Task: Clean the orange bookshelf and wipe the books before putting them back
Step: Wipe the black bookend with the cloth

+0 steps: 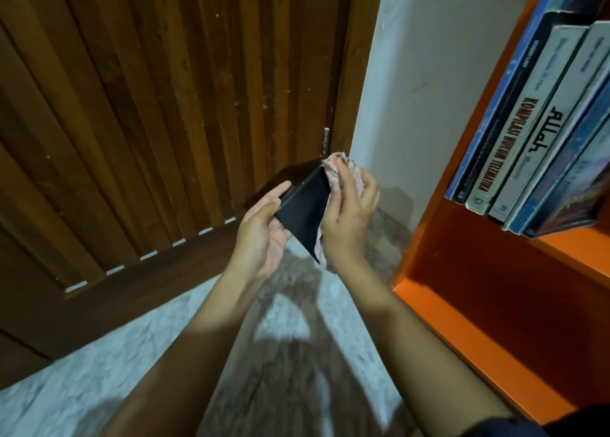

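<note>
Left of the orange bookshelf (pixel 462 265), a dark book (pixel 302 210) is gripped by the left hand (pixel 264 228). A patterned cloth (pixel 345 169) is gripped by the right hand (pixel 351 212) and pressed against this book's cover.

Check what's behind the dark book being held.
A patterned cloth, pressed by the right hand to the far face of the dark book. It shows past the top corner and bottom edge. Its middle and that face are covered.
</note>
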Motion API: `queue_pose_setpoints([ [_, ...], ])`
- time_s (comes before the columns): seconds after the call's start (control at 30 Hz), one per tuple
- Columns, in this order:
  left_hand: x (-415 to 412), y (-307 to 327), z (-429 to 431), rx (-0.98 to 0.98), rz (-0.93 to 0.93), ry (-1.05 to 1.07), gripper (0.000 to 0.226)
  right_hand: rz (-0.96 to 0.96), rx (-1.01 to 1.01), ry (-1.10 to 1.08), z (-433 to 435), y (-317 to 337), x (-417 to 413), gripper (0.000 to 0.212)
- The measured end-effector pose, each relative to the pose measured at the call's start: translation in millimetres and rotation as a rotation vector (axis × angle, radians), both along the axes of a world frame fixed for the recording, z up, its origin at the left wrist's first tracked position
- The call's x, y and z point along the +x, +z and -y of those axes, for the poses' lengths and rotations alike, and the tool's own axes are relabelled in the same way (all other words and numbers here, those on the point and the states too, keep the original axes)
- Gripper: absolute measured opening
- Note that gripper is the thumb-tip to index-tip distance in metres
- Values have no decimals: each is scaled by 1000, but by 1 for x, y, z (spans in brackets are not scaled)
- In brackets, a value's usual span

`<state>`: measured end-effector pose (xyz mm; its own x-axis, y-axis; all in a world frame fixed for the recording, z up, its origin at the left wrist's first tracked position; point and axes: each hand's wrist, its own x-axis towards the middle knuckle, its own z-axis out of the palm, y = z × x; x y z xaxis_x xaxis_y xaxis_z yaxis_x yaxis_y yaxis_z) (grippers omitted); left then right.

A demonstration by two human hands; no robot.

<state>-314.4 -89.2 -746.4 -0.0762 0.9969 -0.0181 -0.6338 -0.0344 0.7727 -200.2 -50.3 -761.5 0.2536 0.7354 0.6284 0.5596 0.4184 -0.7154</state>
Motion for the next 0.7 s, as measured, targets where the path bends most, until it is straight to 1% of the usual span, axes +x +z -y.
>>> queue_pose_setpoints([
  [0.1, -6, -3, 1, 1, -98, 36, 33, -47, -107, -27, -8, -15, 17, 37],
  [0.23, -16, -14, -1, -23, -257, 72, 35, -122, -331, -31, -7, -69, 46, 35],
  [0.3, -19, -29, -5, -58, -344, 62, 36, -103, -461, -4, -1, -107, 55, 36],
  [0.4, -20, -61, -16, -133, -453, 61, 37, -19, -629, 29, 9, -167, 60, 35],
  [0.5, -21, -99, -30, -234, -470, 70, 33, 32, -761, 79, 22, -220, 60, 35],
  [0.63, -24, -151, -46, -328, -479, 70, 27, 23, -968, 135, 27, -268, 56, 38],
  [0.7, -24, -174, -53, -381, -485, 53, 25, 94, -1010, 165, 30, -291, 54, 41],
])
